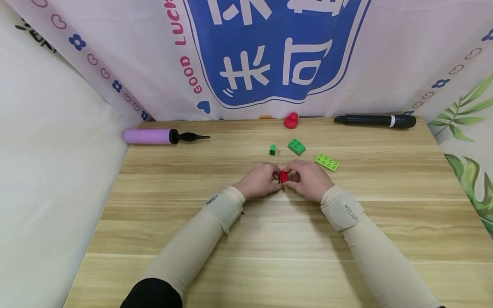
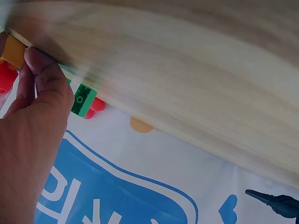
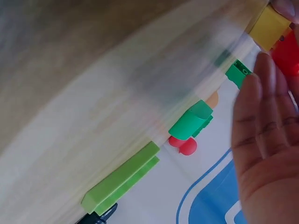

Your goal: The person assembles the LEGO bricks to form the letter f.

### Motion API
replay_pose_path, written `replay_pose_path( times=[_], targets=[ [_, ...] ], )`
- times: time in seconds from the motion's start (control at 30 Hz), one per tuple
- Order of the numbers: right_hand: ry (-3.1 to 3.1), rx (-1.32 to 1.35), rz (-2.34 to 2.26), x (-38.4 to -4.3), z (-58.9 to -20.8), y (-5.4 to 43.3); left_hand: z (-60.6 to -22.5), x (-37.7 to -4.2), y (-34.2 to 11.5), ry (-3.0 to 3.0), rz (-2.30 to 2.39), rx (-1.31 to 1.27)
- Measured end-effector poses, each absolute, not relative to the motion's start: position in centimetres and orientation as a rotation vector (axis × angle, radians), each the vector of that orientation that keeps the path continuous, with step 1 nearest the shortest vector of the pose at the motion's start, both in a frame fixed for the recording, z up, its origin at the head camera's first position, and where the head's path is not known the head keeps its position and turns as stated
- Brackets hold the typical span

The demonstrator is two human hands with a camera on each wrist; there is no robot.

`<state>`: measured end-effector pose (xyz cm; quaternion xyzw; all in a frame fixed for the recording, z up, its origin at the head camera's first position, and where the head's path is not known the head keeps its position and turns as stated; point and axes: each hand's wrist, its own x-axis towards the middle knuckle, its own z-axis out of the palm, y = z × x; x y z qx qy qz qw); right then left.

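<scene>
My two hands meet over the middle of the table, holding a pair of toy building bricks between them. The right hand (image 1: 306, 177) pinches the red brick (image 1: 284, 176) between thumb and fingers. On the other side, the left hand (image 1: 262, 179) grips the yellow brick (image 2: 14, 50), which sits right against the red one. Both bricks also show at the top right of the right wrist view, the yellow brick (image 3: 270, 29) beside the red brick (image 3: 287, 55). Fingers hide much of them in the head view.
Beyond the hands lie a small green brick (image 1: 272, 149), a larger green brick (image 1: 296, 146) and a lime-green brick (image 1: 327, 162). Along the back edge are a small red rounded toy (image 1: 291, 120), a purple hand pump (image 1: 148, 136) and a long black object (image 1: 369, 121). A printed cloth (image 1: 246, 112) hangs behind.
</scene>
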<state>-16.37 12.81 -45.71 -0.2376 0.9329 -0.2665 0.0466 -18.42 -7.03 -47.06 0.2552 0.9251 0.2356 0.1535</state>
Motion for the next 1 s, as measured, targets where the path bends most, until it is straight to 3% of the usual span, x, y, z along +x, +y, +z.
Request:
replay_pose_path(
  times=[0.7, 1.0],
  targets=[
    [2.882, -0.89, -0.66, -16.44, -45.31, 12.3, -47.04, -18.51, -7.01, 2.649, 0.651, 0.757],
    [2.854, -0.823, -0.729, -16.82, -45.62, 12.9, -46.81, -18.41, -6.96, 2.636, 0.671, 0.752]
  ],
)
